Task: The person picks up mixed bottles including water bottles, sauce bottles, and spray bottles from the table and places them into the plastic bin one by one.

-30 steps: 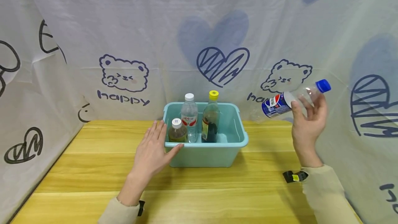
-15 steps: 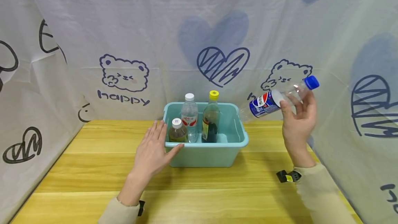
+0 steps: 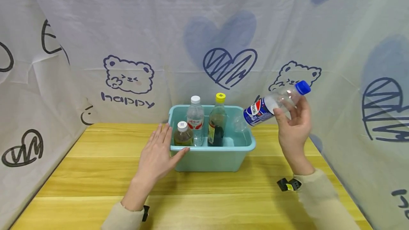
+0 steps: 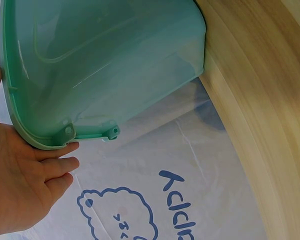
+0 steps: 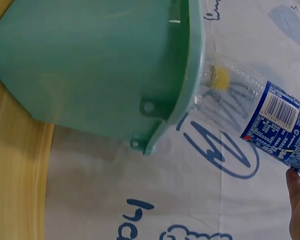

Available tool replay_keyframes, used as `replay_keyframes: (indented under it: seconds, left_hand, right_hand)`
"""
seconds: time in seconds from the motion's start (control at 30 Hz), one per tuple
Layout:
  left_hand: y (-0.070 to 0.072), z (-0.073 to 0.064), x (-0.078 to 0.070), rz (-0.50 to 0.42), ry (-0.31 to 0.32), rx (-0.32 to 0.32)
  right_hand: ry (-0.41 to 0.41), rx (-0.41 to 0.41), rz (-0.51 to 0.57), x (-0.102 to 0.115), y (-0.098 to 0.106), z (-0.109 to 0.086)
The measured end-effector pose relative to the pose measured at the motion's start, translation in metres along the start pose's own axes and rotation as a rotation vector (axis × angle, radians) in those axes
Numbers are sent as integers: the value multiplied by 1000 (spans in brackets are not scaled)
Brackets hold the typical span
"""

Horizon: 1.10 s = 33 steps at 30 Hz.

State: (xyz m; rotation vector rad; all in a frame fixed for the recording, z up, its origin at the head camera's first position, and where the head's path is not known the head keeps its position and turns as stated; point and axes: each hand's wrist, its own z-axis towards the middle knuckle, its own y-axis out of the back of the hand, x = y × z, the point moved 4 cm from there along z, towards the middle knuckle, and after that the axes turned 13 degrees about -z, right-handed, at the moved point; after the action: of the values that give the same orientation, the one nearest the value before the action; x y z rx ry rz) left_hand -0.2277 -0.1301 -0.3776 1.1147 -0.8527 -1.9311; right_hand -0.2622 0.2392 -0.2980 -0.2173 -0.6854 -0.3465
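My right hand grips a clear plastic Pepsi bottle near its blue cap. The bottle is tilted, base lower and to the left, above the right rim of a teal plastic bin. In the right wrist view the base of the Pepsi bottle shows beside the bin's rim; whether they touch I cannot tell. My left hand rests with straight fingers on the bin's left front corner. Inside the bin stand a short brown-liquid bottle, a clear water bottle and a yellow-capped bottle of dark liquid.
The bin stands on a wood-grain table. A white printed cloth hangs behind the table and along both sides. The right part of the bin's inside has bare floor showing.
My right hand has carried the Pepsi bottle leftward, from right of the bin to over its right rim. My left hand and the bin have stayed in place.
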Motion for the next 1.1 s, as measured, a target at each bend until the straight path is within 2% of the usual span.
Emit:
replay_keyframes:
  seconds: [0.4, 0.63, 1.1]
  left_hand:
    - [0, 0, 0, 0, 2, 4]
    - [0, 0, 0, 5, 5, 10]
    - [2, 0, -1, 0, 16, 20]
  right_hand:
    - [-17, 101, -57, 3, -24, -17]
    - [-27, 157, 2, 1, -40, -28]
    - [-47, 303, -82, -3, -67, -48]
